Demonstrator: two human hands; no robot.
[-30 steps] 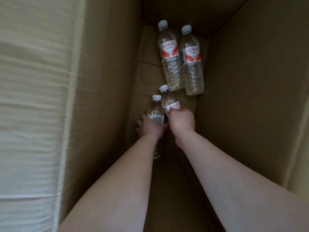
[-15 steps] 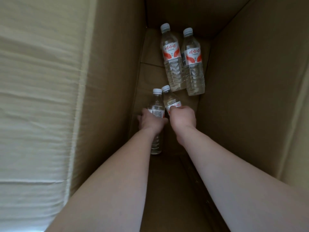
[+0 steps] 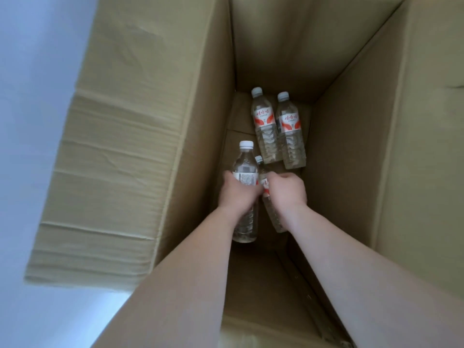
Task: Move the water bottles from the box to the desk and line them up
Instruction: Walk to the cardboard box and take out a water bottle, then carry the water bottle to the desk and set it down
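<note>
Reaching deep into the cardboard box (image 3: 351, 172), both bare arms are stretched down toward its floor, and each hand has a water bottle. The left hand (image 3: 237, 194) is wrapped round the middle of the left-held bottle (image 3: 244, 172), fingers curled over the white label with its printed panel; the white cap points up and away toward the far wall, and the clear base shows below the wrist. The right hand (image 3: 286, 190) grips the right-held bottle (image 3: 272, 217) just beside it, fingers closed over the red-and-white label, so only a sliver of cap peeks out above the knuckles and the ribbed lower body pokes out beneath the palm. The 2 held bottles sit close together, nearly touching at the label; whether they are off the box floor I cannot tell from this angle.

Further back, 2 more are lying flat on the bottom, side by side and touching along their lengths: the far-left bottle (image 3: 266, 131) and the far-right bottle (image 3: 291, 136), caps toward the far wall, red-and-white labels facing up, bases toward the hands. They lie near the right-hand wall of the box, apart from the held pair.

On the left, the box's open flap (image 3: 113, 184) folds outward, creased in horizontal ridges, over a pale bluish surface (image 3: 30, 96). No desk shows in the head view, so all 4 bottles are inside the box.
</note>
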